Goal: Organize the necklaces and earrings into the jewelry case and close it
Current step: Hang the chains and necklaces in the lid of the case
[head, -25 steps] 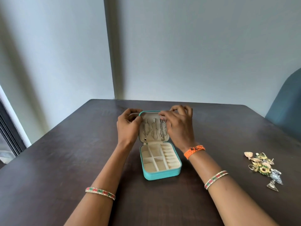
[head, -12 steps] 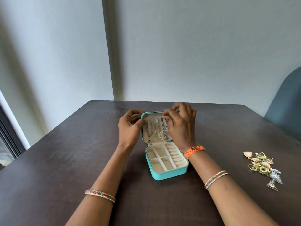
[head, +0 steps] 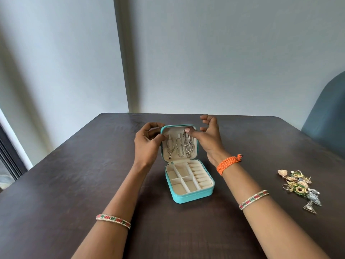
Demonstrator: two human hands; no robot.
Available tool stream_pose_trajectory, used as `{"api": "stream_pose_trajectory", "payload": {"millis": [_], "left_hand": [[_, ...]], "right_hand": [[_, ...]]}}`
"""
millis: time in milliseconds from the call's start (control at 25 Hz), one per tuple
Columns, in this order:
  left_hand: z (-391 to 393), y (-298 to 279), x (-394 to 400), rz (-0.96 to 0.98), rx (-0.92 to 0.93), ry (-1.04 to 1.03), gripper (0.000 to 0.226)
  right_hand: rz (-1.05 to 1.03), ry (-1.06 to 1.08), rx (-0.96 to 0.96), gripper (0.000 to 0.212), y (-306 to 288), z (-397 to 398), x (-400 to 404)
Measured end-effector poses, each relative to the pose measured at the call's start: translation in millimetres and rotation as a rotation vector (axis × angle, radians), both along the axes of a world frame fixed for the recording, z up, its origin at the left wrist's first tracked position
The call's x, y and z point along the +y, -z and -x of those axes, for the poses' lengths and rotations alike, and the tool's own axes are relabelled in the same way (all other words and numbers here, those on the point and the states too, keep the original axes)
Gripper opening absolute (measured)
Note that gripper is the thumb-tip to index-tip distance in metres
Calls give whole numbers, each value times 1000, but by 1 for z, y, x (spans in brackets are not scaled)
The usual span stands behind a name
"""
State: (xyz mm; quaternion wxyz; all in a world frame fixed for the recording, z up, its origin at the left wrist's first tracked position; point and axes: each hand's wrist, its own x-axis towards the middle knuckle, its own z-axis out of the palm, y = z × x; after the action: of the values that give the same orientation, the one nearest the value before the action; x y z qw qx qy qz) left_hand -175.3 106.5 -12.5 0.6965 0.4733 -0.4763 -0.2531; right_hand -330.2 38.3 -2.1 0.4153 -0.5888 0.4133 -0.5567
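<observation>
On the dark table (head: 74, 184) the teal jewelry case (head: 188, 195) stands open, left hand (head: 147, 144) gripping its lid (head: 179, 143), right hand (head: 209, 139) loose-fingered, thumb at the hung necklaces (head: 180, 148); next, I judge, the earrings (head: 298, 186) well right need fetching.

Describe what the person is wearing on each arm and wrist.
Both forearms are bare, with no sleeves in view. The left arm wears one thin beaded bangle patterned in red, green and white. The right arm wears a matching beaded bangle partway up the forearm, plus a braided orange thread band at the wrist, with a small frayed knot sticking out. No rings are discernible.
</observation>
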Motion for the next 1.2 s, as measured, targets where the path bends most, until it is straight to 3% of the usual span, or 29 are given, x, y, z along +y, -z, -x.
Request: {"api": "stream_pose_trajectory", "payload": {"millis": [160, 400, 600, 800, 1000, 1200], "left_hand": [[0, -1, 0, 3, 15, 14, 30], [0, 1, -2, -1, 17, 10, 30], [-4, 10, -9, -63, 51, -22, 27], [-7, 18, -16, -172, 131, 20, 30], [-4, 19, -16, -234, 80, 84, 22], [-7, 25, -19, -305, -12, 6, 21]], "right_hand": [[-250, -129, -202, 65, -2, 0, -1], [-354, -173, -292, 63, -1, -1, 1], [-104, -1, -77, 38, 4, -1, 5], [-202, -66, 118, 7, 21, -4, 2], [-149, 35, 155, 11, 19, -2, 4], [-110, 91, 209, 13, 20, 0, 7]]}}
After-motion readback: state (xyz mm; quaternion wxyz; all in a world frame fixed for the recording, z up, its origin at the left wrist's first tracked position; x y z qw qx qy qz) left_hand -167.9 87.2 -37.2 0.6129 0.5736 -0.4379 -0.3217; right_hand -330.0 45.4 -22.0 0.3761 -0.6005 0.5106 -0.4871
